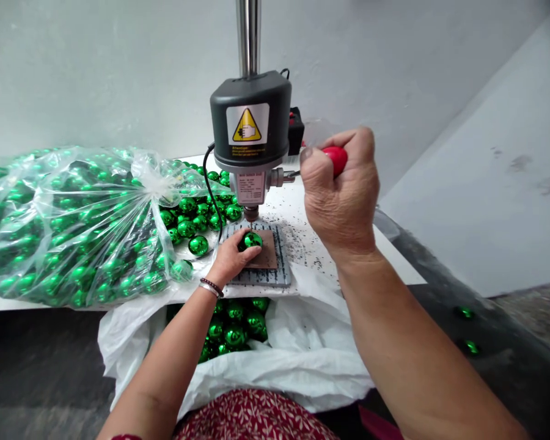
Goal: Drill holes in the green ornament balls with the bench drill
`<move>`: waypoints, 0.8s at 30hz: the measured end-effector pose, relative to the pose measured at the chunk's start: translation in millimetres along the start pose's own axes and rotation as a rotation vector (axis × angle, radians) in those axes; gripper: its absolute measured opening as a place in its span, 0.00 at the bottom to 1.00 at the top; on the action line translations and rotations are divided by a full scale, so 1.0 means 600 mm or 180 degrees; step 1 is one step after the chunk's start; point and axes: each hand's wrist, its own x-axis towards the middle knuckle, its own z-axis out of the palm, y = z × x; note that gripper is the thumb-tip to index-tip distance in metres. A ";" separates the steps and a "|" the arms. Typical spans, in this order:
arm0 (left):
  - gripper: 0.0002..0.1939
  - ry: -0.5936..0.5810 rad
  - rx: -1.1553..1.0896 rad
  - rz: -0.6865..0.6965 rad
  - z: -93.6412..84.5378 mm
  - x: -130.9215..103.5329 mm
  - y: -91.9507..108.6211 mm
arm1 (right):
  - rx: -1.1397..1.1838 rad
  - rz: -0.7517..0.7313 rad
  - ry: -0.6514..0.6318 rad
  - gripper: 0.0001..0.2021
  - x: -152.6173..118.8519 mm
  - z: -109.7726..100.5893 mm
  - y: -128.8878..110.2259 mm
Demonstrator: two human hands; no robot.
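Note:
My left hand (pixel 235 255) grips a shiny green ball (pixel 253 240) between thumb and fingers, holding it on a brown pad (pixel 269 256) that lies on the grey base plate (pixel 282 278) of a small bench drill press (pixel 251 125). The drill's chuck (pixel 251 213) is directly above the ball; I cannot tell whether the bit touches it. My right hand (pixel 341 192) is wrapped round the red knob (pixel 335 160) of the drill's side lever, up to the right of the drill head.
A clear plastic bag (pixel 87 226) full of green balls lies on the white table (pixel 321 244) at left, with loose balls (pixel 187 211) beside it. An open white sack (pixel 297 366) with green balls hangs at the front edge. Dark shavings dot the table. Two balls (pixel 465 313) lie on the floor.

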 end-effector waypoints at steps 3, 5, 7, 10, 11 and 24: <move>0.24 0.0040 -0.0024 -0.0141 0.002 0.001 0.003 | 0.0036 0.0005 -0.0053 0.09 -0.002 -0.002 0.000; 0.26 0.0040 -0.0056 -0.0207 0.004 0.002 0.003 | 0.0038 0.0040 -0.0038 0.09 -0.003 -0.004 -0.002; 0.28 0.0018 -0.0095 -0.0260 0.005 0.003 0.003 | 0.0026 0.0094 0.0024 0.09 -0.006 -0.006 -0.005; 0.28 -0.0013 -0.0159 -0.0252 0.006 0.004 0.003 | 0.0011 0.0141 0.0085 0.08 -0.013 -0.009 -0.009; 0.28 -0.0005 -0.0173 -0.0225 0.006 0.004 0.003 | 0.0000 0.0153 0.0094 0.08 -0.016 -0.010 -0.010; 0.23 0.0055 -0.0210 -0.0058 0.013 0.005 -0.010 | -0.0058 0.0194 0.0256 0.07 -0.047 -0.010 -0.013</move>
